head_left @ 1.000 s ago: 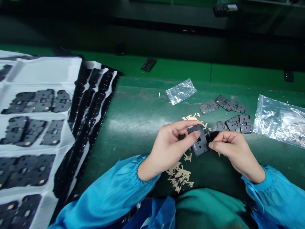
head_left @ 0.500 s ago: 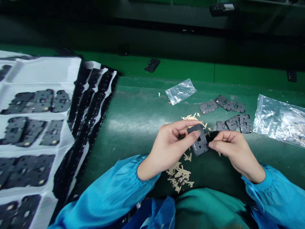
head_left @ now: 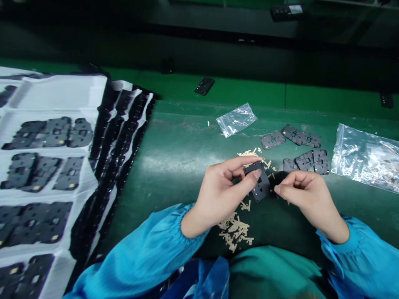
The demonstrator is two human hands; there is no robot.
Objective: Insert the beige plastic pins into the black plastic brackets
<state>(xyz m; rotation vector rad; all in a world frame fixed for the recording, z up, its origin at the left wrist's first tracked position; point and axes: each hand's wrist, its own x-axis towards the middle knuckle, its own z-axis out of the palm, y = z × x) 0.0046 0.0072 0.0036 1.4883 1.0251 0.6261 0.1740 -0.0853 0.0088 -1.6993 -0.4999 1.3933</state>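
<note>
My left hand (head_left: 220, 195) holds a thin black plastic plate (head_left: 262, 187) by its upper left side, thumb on the face and fingers behind. Square cut-outs and small holes show in the plate, which is tilted. Just right of the plate, a small gap away, my right hand (head_left: 307, 197) has thumb and forefinger pinched together. Whatever is in that pinch is too small to make out. Small flat beige pieces (head_left: 235, 230) lie heaped below my left hand, and more beige pieces (head_left: 247, 153) lie scattered beyond it.
Several black plates (head_left: 307, 160) lie beyond my right hand. A clear zip bag (head_left: 237, 119) lies farther back; a filled clear bag (head_left: 364, 160) is at right. On the left, white sheeting (head_left: 59, 93) carries rows of black plates (head_left: 46, 224). Another black plate (head_left: 204, 86) lies at the back.
My right fingertips have drawn slightly away from the plate's right edge. The plate and my left hand have shifted a little to the left.
</note>
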